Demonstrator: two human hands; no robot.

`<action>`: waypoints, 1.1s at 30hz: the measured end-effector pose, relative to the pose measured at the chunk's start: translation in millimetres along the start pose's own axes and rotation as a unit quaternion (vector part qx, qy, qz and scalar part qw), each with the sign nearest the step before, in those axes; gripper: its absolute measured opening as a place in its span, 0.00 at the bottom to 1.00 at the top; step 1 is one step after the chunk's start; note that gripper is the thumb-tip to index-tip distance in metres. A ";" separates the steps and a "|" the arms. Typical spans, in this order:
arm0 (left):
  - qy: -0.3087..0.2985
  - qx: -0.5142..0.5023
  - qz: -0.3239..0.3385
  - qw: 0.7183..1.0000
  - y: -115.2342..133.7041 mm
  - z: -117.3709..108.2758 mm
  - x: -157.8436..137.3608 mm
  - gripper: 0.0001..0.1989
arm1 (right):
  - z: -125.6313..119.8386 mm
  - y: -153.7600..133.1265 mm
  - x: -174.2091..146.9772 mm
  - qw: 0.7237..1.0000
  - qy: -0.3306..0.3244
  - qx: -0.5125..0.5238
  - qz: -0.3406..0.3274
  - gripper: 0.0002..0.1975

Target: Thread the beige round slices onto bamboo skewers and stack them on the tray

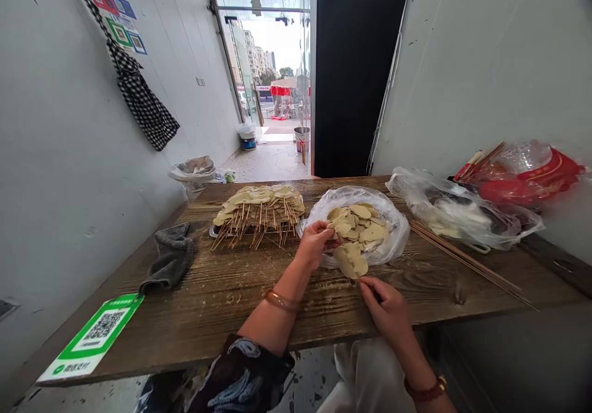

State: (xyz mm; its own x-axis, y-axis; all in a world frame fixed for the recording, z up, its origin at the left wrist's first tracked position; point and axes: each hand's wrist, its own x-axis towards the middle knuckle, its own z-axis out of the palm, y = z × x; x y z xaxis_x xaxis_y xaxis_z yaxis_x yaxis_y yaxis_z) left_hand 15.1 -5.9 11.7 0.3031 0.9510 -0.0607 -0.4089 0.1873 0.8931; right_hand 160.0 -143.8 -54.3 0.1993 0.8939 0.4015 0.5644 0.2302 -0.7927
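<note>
Head view, everything relative to the slice bag (398, 235):

- Hands: left hand (315, 243), at the bag's near-left edge, pinches the top of a slice bunch (350, 262). Right hand (387, 307), just nearer than the bag, grips the bunch's lower end; can't tell if a stick is between the fingers. Bunch sits at the bag's near edge.
- Done: big stack of skewered slices (259, 202) left of the bag, stick ends facing the person.
- Left: loose slices (363, 220) inside the bag, plus bare sticks (467, 264) to its right. My read: well past the start, a fair batch remaining.
- Writing: green-and-white card (102, 334), far left of the bag, has a QR code; characters below too blurred to read reliably. Wall stickers (113, 15), beyond the bag to the left, show codes; text too small. No brand legible.
</note>
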 end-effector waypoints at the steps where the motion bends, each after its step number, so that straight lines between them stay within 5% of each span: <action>1: 0.001 0.003 0.004 1.000 0.0 0.7 -0.4 0.19 | 0.1 0.1 0.2 1.000 0.000 0.001 0.000 0.14; 13: 0.001 0.064 0.060 0.996 -2.8 1.8 1.5 0.17 | -2.9 -7.4 2.2 1.000 0.001 0.006 0.005 0.15; 27: -0.049 0.109 0.043 0.992 -10.7 7.9 -2.3 0.14 | -6.1 -6.1 3.8 0.999 0.003 0.026 0.036 0.17; 33: -0.050 0.025 -0.020 0.998 -9.2 6.3 -2.9 0.19 | -7.3 -2.9 2.5 0.996 0.022 0.054 0.062 0.18</action>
State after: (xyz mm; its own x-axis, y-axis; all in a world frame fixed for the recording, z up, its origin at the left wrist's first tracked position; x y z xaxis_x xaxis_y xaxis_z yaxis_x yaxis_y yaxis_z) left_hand 23.4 -11.9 6.4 0.4034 0.9134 -0.0544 -0.3517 0.2097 0.9123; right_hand 164.7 -145.1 -47.6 0.2986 0.9006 0.3159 0.4450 0.1614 -0.8809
